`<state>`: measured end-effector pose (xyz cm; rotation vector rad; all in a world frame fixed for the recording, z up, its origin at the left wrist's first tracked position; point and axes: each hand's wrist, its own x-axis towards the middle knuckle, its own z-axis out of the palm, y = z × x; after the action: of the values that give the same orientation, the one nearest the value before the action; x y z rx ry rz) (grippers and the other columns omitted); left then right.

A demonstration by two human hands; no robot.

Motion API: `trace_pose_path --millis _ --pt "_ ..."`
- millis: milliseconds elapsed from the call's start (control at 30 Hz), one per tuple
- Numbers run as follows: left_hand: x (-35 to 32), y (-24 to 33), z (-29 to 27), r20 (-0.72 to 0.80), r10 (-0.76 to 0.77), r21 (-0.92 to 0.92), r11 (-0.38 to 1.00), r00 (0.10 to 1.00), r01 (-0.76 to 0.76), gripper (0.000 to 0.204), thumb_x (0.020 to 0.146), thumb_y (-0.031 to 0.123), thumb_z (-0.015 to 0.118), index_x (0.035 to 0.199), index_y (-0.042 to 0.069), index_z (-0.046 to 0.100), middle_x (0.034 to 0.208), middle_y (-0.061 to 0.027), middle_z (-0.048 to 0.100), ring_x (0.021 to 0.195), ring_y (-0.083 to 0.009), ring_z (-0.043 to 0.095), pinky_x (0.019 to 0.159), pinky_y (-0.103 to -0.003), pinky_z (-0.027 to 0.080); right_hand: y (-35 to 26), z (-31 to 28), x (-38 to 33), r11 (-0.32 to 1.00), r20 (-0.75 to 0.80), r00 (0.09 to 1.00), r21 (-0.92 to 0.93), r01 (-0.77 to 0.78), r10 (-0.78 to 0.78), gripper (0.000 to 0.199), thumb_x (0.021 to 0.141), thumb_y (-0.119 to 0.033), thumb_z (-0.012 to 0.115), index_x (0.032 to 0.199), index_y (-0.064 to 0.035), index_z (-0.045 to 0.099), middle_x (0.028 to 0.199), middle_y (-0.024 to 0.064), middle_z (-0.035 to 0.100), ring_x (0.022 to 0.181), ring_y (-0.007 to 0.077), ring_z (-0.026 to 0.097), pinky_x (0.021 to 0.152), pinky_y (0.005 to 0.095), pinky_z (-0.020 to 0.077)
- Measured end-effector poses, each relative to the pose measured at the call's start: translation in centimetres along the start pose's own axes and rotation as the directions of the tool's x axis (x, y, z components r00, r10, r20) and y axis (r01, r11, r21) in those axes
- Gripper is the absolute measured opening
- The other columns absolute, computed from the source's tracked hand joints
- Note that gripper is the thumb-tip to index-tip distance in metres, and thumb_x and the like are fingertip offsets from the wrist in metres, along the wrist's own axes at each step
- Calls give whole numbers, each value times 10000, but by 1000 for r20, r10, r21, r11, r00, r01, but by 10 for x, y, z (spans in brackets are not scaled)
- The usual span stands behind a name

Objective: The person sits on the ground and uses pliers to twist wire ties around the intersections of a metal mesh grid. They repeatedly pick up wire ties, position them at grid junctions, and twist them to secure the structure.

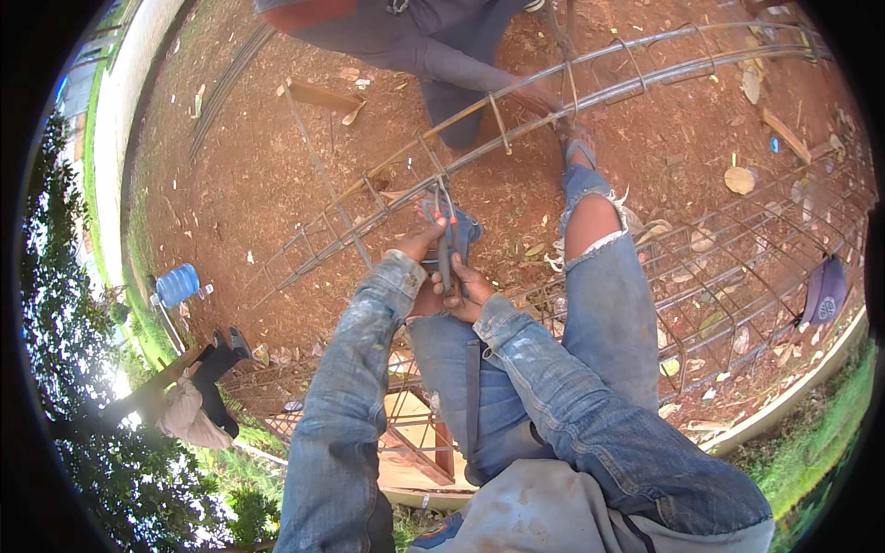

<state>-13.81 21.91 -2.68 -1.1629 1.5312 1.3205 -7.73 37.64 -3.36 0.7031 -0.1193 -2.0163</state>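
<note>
In front of my knees, a pair of dark-handled pincers (444,263) with orange marks near the head points up at a long steel rebar cage (479,158). My right hand (470,290) is closed round the lower handles. Higher up, my left hand (424,241) is closed against the handles near the head; whether it also pinches tie wire is too small to tell. The pincers' head meets the cage's near bar beside a square stirrup. Across the cage, a co-worker's hand (536,94) rests at the bars.
More rebar mesh (737,267) lies to the right and under my legs. A dark cap (823,290) hangs at its right end. Wood pieces (323,96) lie on the red soil. A blue water jug (178,285) and another person (198,405) are at left.
</note>
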Motion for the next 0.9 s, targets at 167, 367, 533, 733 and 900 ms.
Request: trace_pose_path --millis 167,367,533,733,900 --pt "29 3 54 197 38 -463 885 980 59 351 798 359 643 924 41 565 804 -148 628 651 -226 614 556 -341 493 -9 -21 3 994 -77 997 106 24 -16 469 863 -508 502 1116 -113 495 799 64 599 621 170 586 449 240 453" --pt "69 -20 50 -82 223 -30 974 971 -226 552 800 412 632 1129 -4 483 824 -148 626 751 -249 622 625 -341 507 -36 37 -19 852 -303 910 -514 95 -284 457 856 -497 523 985 -59 547 790 82 615 559 150 612 456 253 516" --pt "54 0 51 -182 193 -335 910 964 -245 640 830 453 591 1228 -24 438 1054 -171 592 892 -259 613 716 -352 507 -52 21 -13 716 -223 962 -697 -42 -160 312 799 -226 637 979 -5 512 728 61 550 572 126 537 450 245 441" --pt "53 5 21 -328 329 -558 689 886 -462 557 883 343 557 1301 35 355 1210 -167 509 1022 -292 552 792 -441 481 -31 27 -9 857 -292 943 -515 -17 -157 190 766 -123 606 897 -4 539 687 66 546 578 154 536 481 290 450" --pt "65 17 20 -253 265 -558 746 930 -364 465 887 327 548 1253 66 430 1127 -123 572 991 -259 563 773 -399 491 -15 -18 3 641 -351 925 -746 -182 -146 246 723 -138 586 911 15 549 716 106 591 605 193 581 497 335 453"
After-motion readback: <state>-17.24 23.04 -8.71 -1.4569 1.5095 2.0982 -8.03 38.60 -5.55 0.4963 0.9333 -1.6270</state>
